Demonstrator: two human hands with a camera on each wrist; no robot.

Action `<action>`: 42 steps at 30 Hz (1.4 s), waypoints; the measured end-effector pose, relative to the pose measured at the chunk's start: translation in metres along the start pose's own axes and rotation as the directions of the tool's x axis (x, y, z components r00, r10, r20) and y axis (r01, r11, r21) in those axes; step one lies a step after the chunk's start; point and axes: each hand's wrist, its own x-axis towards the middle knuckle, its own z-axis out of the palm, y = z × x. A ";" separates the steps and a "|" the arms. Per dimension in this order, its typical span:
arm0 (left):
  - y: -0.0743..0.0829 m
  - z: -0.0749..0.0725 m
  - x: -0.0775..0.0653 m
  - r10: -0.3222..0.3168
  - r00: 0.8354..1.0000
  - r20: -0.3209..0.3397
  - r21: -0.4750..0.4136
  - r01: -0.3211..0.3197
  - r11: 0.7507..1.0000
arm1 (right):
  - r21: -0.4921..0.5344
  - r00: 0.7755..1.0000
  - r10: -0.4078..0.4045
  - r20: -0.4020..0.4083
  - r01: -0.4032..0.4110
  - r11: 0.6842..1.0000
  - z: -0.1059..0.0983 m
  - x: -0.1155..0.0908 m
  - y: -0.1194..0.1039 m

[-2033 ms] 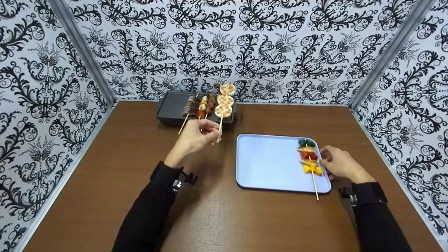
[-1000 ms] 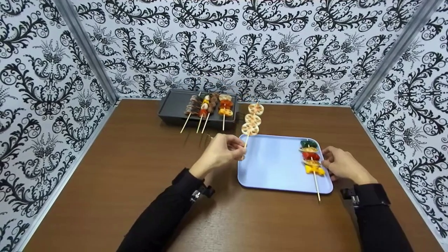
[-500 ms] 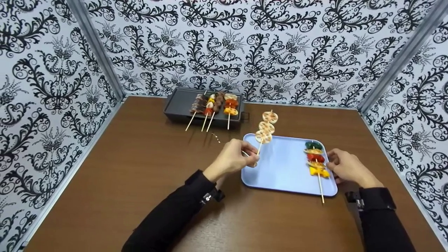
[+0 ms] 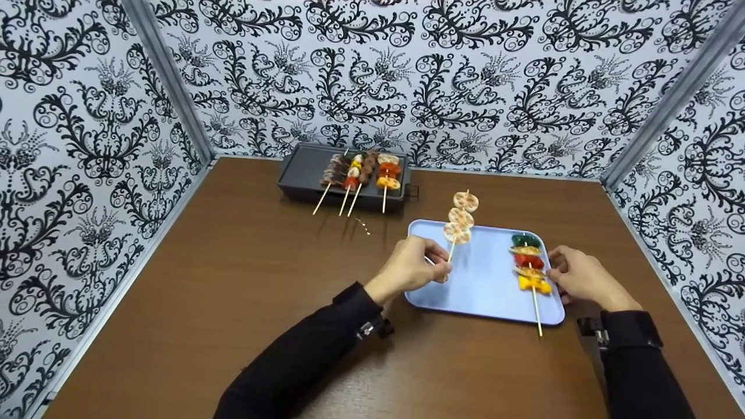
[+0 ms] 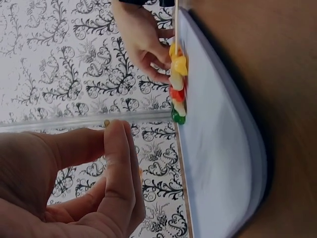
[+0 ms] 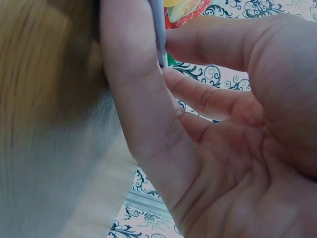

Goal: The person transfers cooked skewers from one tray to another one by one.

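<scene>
- White walls (image 4: 372,75), black scroll pattern, at the back and both sides.
- Brown wood-grain table (image 4: 233,279) below.
- Pale blue tray (image 4: 489,288) flat on the table, right of centre.
- Dark grey grill (image 4: 307,166) farther back and left, well apart from the tray; carries four skewers, stick ends overhanging its near edge.
- Right hand (image 4: 586,279): grips the tray's right rim, thumb on one face, finger on the other in the right wrist view.
- Left hand (image 4: 412,265): pinches the stick of the lotus-slice skewer between thumb and fingers, above the tray's left part.
- Mixed vegetable skewer (image 4: 529,262): lies along the tray's right side, just beside the right hand; green, red and yellow pieces, bare stick past the near edge.
- Lotus-slice skewer (image 4: 461,218): three pale holed slices, held raised over the tray's far left, leaning slightly right; top slice appears beyond the far rim.
</scene>
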 end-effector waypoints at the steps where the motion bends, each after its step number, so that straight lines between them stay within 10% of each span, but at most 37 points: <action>1: 0.001 0.002 0.000 -0.005 1.000 0.001 -0.002 0.005 1.000 | 0.001 1.000 0.005 -0.001 -0.005 1.000 0.000 0.000 0.000; 42: 0.030 0.087 0.008 -0.137 0.987 0.089 -0.097 0.145 0.985 | 0.025 1.000 0.002 0.004 -0.002 1.000 0.000 -0.002 -0.004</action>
